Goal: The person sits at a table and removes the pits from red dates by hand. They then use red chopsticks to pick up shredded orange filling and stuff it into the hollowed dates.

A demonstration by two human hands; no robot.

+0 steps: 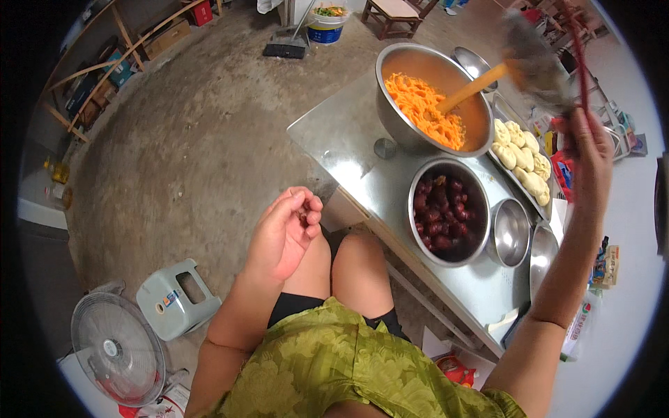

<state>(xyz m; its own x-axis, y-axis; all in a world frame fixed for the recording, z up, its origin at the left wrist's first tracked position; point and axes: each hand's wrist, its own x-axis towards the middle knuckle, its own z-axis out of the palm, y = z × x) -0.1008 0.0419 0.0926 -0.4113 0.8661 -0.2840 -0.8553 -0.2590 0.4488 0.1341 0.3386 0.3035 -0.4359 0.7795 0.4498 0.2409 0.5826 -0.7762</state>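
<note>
My left hand (pixel 285 235) hovers over my lap, palm up, fingers loosely curled and the visible palm bare. Raised at the right, my right hand (pixel 590 143) grips a blurred object with a red edge (pixel 580 57); motion blur hides what it is. Below and left of that hand, a large steel bowl (pixel 384 112) leans on the table, holding shredded orange food (pixel 418 112) and a wooden-handled utensil (pixel 473 89). Nearer me stands a steel pot (pixel 415 235) of dark red, glossy pieces (pixel 441 214). Pale dough pieces (pixel 522 151) fill a metal tray (pixel 546 209).
The metal-topped table (pixel 350 157) also carries a small steel bowl (pixel 509 232) and another bowl (pixel 543 256). A plastic stool (pixel 167 308) and a fan (pixel 117 347) stand at lower left. Farther off are a bucket (pixel 326 31), a broom (pixel 285 49) and a wooden chair (pixel 394 21).
</note>
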